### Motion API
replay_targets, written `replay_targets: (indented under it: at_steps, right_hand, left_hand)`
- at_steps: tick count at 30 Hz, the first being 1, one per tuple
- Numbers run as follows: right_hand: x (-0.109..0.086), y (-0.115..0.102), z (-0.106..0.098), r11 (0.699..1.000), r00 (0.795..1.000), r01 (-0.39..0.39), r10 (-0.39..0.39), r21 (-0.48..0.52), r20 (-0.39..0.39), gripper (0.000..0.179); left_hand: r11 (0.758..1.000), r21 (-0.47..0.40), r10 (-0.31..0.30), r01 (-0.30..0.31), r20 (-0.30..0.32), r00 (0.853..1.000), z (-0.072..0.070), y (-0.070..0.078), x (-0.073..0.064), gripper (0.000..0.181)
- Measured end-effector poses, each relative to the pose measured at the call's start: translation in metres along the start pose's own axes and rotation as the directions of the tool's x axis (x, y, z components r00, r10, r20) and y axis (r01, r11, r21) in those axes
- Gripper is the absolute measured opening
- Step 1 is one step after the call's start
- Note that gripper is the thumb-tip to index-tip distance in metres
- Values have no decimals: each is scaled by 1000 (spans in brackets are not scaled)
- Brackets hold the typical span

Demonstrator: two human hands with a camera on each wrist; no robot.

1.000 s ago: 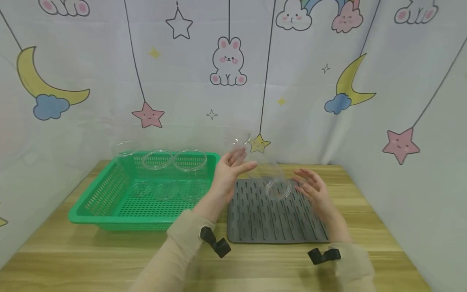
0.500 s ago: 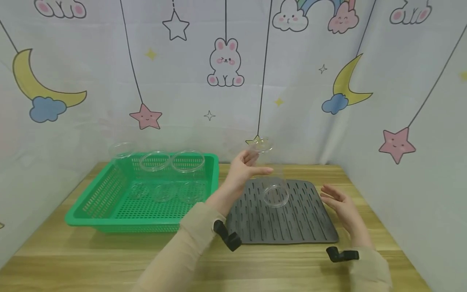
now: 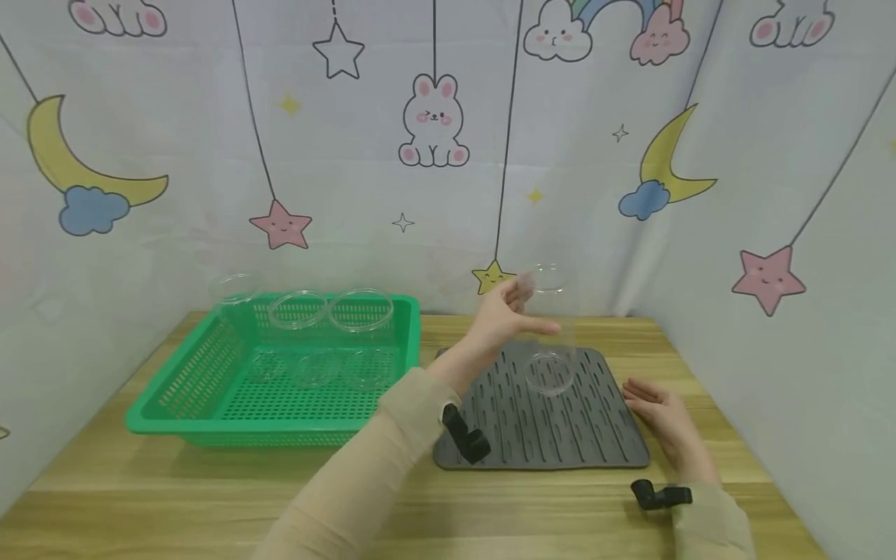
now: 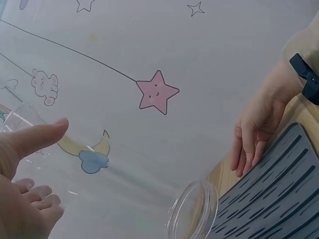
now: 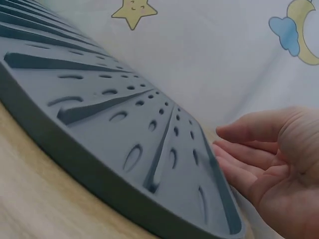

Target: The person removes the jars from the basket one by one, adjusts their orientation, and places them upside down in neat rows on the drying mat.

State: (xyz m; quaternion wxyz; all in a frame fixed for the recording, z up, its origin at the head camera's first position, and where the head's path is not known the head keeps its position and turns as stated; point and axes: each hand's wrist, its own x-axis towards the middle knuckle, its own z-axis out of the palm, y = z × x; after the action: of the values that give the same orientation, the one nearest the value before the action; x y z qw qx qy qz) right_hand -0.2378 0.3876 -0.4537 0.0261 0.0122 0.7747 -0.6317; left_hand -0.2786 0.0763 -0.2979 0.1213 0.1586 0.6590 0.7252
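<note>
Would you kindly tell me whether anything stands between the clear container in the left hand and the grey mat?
Nothing visible does: the left hand holds the clear container over the grey mat. The right hand is at the mat's right edge, out of the way. Whether container and mat touch, I cannot tell.

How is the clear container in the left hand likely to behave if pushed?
The clear container is probably fairly stiff, as its rims look round while the left hand grips it. Its smooth, glinting wall may be slippery. Being tall and round, it could tip if nudged upright, or roll on its side.
</note>
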Motion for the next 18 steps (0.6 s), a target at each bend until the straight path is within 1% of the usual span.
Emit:
replay_targets:
  at_steps: [3,7,11,14,18]
  right_hand:
    - [1,4,1,1000,1000,18,-18,12,-17,61]
    - [1,6,1,999,998,50,-50,-19,-36,59]
    - [0,5,1,997,996,58,-61,-46,-59,60]
    - [-1,4,2,997,997,50,-54,-56,-60,60]
    - [-2,5,2,996,998,37,-41,-77,-52,60]
  left_hand:
    - [1000,10,27,-27,2,1000,8,-3,7,93]
    - [998,21,62,-63,9,998,19,-9,16,94]
    - [996,16,92,-92,13,996,28,-14,24,94]
    - [995,4,100,-100,-3,995,33,-20,28,94]
    - [995,25,100,-99,-41,994,40,-28,34,95]
